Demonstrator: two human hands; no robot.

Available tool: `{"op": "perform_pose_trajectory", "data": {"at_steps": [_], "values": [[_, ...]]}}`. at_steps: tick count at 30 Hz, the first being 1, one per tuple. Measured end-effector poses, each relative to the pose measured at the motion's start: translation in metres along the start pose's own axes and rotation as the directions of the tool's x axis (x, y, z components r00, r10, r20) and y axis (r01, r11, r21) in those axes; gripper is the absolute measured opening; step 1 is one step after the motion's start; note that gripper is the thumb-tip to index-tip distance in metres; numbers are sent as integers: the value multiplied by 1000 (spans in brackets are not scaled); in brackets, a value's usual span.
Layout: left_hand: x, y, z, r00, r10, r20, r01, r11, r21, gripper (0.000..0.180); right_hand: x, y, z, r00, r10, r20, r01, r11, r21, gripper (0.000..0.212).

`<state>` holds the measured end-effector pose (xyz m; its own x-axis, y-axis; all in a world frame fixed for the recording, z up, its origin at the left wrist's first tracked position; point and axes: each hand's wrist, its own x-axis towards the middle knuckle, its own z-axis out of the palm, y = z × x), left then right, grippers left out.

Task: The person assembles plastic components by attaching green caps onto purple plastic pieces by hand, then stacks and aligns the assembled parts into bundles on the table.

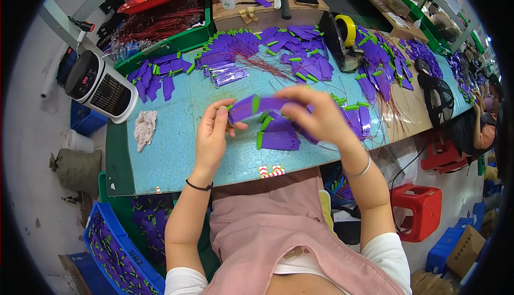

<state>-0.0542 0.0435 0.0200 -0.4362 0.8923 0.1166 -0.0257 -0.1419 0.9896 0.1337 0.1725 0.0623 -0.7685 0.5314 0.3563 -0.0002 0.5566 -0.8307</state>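
Observation:
My left hand [213, 129] pinches a flat purple piece with a green end [242, 111] above the table. From the other side, my right hand [321, 117], somewhat blurred, has thumb and fingers round a second purple strip with a green end [274, 104]. The two pieces meet or overlap between my hands; motion blur hides how they join. Just below them, several loose purple pieces [281, 141] with green ends lie on the blue tabletop [176, 158], the nearest one flat.
Heaps of purple pieces [230, 49] and thin red wires [267, 66] cover the far tabletop. A yellow tape roll [348, 30] stands behind. To the left are a crumpled cloth [145, 129] and a white heater [101, 86]. A blue crate [115, 252] and red stool [417, 212] are below.

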Motion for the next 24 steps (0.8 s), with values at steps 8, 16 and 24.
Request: {"op": "perform_pose_trajectory", "data": {"at_steps": [8, 16, 24], "values": [[-20, 10, 14, 997, 50, 66, -53, 998, 43, 29, -8, -5, 37, 988, -151, -9, 149, 982, -113, 22], [-24, -3, 10, 994, 108, -25, -105, 990, 93, 24, -15, -11, 34, 930, 315, -192, -364, 870, -334, 30], [-21, 7, 17, 908, 392, 149, -416, 793, 444, 17, -25, 4, 47, 974, 13, -227, 16, 992, 126, 14]]}}
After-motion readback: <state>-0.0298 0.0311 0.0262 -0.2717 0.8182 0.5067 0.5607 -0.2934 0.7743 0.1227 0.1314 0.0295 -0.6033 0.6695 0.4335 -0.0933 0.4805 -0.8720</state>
